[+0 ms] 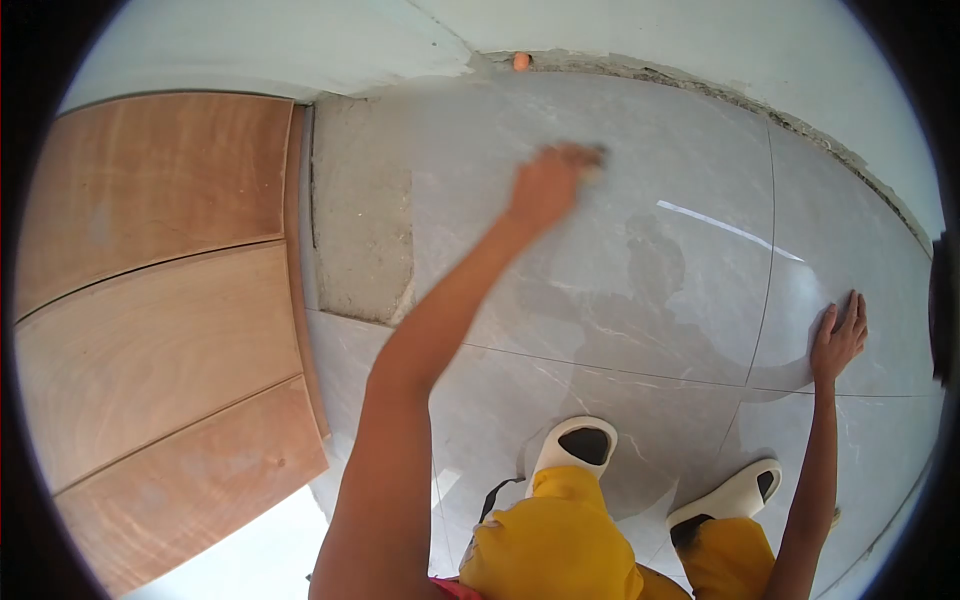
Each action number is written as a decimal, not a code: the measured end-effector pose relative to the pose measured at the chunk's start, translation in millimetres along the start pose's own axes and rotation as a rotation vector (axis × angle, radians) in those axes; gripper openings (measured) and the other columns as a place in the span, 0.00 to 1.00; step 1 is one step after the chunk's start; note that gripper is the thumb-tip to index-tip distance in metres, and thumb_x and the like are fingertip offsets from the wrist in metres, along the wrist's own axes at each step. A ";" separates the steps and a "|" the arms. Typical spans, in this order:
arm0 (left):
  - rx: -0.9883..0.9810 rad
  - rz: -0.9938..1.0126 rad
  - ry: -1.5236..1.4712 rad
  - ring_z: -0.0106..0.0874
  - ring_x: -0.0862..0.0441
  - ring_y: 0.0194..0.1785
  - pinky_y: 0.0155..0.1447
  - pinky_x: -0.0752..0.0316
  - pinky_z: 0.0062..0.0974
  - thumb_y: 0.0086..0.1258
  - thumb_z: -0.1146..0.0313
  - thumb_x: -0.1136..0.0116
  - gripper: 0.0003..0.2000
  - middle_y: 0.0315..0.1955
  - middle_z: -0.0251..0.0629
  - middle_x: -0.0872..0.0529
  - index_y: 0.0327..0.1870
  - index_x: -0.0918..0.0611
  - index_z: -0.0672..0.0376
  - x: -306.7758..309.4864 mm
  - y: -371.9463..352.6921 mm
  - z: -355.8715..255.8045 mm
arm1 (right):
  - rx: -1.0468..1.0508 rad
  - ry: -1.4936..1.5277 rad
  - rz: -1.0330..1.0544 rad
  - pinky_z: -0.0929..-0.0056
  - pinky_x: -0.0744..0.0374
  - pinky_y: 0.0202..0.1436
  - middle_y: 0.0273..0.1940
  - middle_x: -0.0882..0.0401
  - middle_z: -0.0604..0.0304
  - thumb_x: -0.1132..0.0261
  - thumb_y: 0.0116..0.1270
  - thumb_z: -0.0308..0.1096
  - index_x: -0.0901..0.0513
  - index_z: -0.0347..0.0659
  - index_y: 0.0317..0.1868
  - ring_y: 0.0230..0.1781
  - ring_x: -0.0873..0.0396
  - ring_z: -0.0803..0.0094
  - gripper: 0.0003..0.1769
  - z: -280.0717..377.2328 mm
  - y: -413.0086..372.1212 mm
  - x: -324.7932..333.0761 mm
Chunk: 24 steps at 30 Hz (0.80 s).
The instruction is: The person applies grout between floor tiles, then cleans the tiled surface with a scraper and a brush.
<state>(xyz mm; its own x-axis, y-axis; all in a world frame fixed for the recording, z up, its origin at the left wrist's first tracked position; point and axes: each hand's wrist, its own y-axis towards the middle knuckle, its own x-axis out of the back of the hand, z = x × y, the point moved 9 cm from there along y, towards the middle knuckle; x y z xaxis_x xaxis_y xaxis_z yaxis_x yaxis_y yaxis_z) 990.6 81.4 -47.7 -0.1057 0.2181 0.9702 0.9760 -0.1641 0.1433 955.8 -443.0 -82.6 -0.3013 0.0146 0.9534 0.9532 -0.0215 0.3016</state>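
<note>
My left hand (548, 185) is stretched out over a large grey floor tile (590, 270), its fingers closed round a small object (592, 165) that is blurred by motion; I cannot make out what it is. Flat on the tile at the right lies my right hand (840, 338), fingers spread, with nothing in it. Thin dark joints run between the grey tiles. A bare cement strip (363, 210) shows to the left of the large tile.
Wooden panels (165, 350) cover the left side. A white wall (700, 50) borders the tiles, with a rough gap along its foot and an orange pipe end (522, 62) in it. My slippered feet stand on the near tiles.
</note>
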 end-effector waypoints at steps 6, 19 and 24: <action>0.377 0.055 0.338 0.43 0.17 0.41 0.39 0.20 0.40 0.62 0.74 0.51 0.18 0.42 0.40 0.18 0.52 0.19 0.45 37.3 12.8 184.7 | -0.003 0.038 -0.023 0.50 0.41 0.68 0.69 0.36 0.57 0.49 0.72 0.49 0.33 0.48 0.69 0.67 0.38 0.54 0.28 1.5 0.7 3.9; 0.346 0.057 0.498 0.42 0.20 0.48 0.49 0.22 0.39 0.60 0.75 0.48 0.21 0.42 0.39 0.18 0.55 0.20 0.47 43.8 3.1 223.1 | 0.013 0.019 -0.013 0.52 0.41 0.68 0.69 0.35 0.57 0.48 0.72 0.48 0.32 0.47 0.68 0.67 0.38 0.54 0.28 -8.2 0.1 -1.6; -0.087 0.031 0.172 0.41 0.21 0.48 0.51 0.23 0.35 0.54 0.82 0.46 0.27 0.42 0.37 0.18 0.55 0.20 0.44 43.0 -7.3 180.1 | 0.003 0.042 0.002 0.52 0.41 0.68 0.68 0.35 0.57 0.48 0.72 0.48 0.31 0.47 0.68 0.67 0.38 0.54 0.27 -3.7 1.1 -1.4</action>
<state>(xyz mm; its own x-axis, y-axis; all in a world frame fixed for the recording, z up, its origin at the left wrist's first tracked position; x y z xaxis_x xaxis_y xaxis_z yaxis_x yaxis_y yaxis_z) 1013.2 265.2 -42.2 -0.1138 0.0450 0.9925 0.9598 -0.2528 0.1216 957.1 -446.8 -83.6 -0.3006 -0.0273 0.9534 0.9537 -0.0183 0.3002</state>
